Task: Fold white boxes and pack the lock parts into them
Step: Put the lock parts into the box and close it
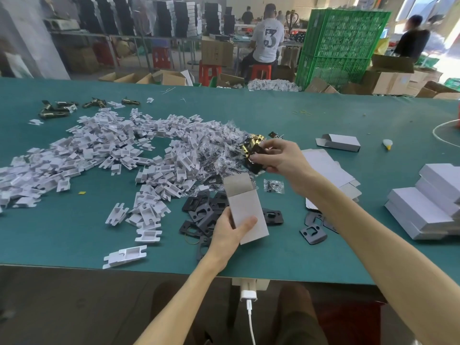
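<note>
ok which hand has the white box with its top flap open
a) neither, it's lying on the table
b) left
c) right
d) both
b: the left hand grips the white box with its flap up, while the right hand holds dark and brass lock parts.

so the white box [245, 210] is folded up with its top flap open, held tilted in the left hand [229, 232] over a scatter of black plates [199, 215]; a brass-and-black lock part [254, 155] is pinched in the right hand [281, 158] just above it; closed boxes [428, 207] sit stacked off to the right
</note>
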Action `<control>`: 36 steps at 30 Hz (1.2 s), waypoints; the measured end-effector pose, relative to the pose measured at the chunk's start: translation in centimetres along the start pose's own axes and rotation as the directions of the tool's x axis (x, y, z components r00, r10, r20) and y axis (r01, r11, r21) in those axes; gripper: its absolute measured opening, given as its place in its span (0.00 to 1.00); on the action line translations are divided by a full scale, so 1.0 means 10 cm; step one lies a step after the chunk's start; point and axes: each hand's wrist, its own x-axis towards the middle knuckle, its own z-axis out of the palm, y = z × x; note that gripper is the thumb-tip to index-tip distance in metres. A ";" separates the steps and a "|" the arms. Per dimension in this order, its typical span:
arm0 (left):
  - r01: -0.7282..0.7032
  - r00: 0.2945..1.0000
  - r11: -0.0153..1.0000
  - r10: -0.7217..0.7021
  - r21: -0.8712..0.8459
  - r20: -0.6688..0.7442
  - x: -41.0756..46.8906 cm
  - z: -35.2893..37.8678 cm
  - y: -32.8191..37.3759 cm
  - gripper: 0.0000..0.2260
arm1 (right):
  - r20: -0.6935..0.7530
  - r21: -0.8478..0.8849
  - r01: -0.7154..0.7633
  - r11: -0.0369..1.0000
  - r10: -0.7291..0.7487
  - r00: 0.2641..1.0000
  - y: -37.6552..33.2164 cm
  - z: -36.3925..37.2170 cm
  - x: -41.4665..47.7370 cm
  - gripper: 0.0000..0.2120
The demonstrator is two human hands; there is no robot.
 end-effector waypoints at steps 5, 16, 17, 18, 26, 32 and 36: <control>-0.004 1.000 1.000 0.004 -0.005 -0.003 0.00 0.00 0.01 0.20 | 0.138 -0.099 0.082 0.992 -0.068 0.988 -0.09 0.16 -0.03 0.12; -0.006 1.000 1.000 0.006 0.000 0.002 0.00 0.00 -0.01 0.21 | 0.108 -0.597 0.149 0.788 -0.106 0.989 -0.01 0.28 0.07 0.05; -0.005 1.000 1.000 0.005 0.001 0.002 0.00 0.00 -0.01 0.21 | 0.115 -0.591 0.143 0.794 -0.092 0.989 -0.02 0.28 0.07 0.05; -0.005 1.000 1.000 0.005 0.001 0.002 0.00 0.00 0.00 0.21 | 0.121 -0.575 0.129 0.808 -0.072 0.990 -0.04 0.29 0.07 0.05; -0.003 1.000 1.000 0.003 -0.001 0.008 0.01 0.00 -0.01 0.20 | 0.193 -0.702 0.235 0.672 -0.138 0.971 -0.01 0.35 0.03 0.05; -0.002 1.000 1.000 0.002 -0.022 0.015 0.00 0.00 0.01 0.21 | 0.278 -0.750 0.307 0.586 -0.142 0.950 0.12 0.46 -0.02 0.04; -0.001 1.000 1.000 0.001 -0.021 0.018 -0.01 0.00 0.01 0.21 | 0.322 -0.722 0.314 0.617 -0.102 0.941 0.12 0.39 0.02 0.04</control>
